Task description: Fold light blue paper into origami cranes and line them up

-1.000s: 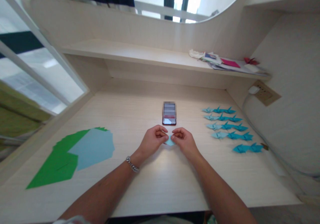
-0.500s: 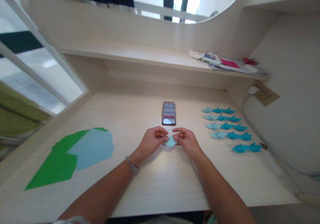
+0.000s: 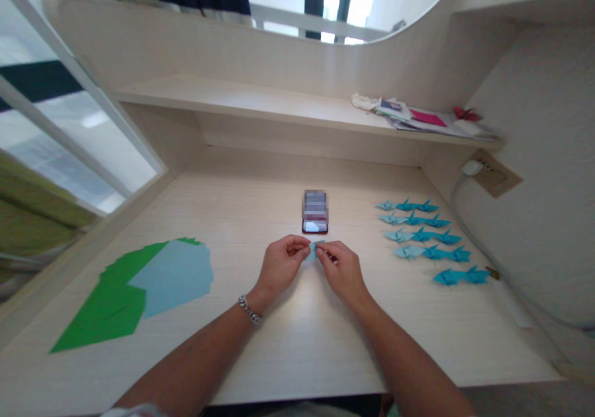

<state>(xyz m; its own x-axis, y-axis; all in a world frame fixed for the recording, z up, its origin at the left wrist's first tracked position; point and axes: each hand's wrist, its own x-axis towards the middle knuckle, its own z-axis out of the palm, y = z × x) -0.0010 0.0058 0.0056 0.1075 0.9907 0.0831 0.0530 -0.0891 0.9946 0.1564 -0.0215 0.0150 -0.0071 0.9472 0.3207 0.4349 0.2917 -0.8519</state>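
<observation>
My left hand [image 3: 280, 263] and my right hand [image 3: 340, 267] meet at the middle of the desk, fingers pinched on a small light blue folded paper [image 3: 314, 250]. Only a sliver of the paper shows between the fingertips. A metal bracelet sits on my left wrist. Just beyond the hands lies a phone [image 3: 315, 212] with its screen lit.
Several folded blue paper cranes [image 3: 425, 237] stand in rows at the right. A stack of green and light blue paper sheets [image 3: 139, 287] lies at the left. A shelf [image 3: 260, 104] above the desk carries papers [image 3: 418, 118] at its right end. A wall socket [image 3: 490, 172] sits at the far right.
The hands have drawn closer together and shifted slightly away from me. The light blue paper, which lay flatter between them, is now mostly hidden by the fingertips.
</observation>
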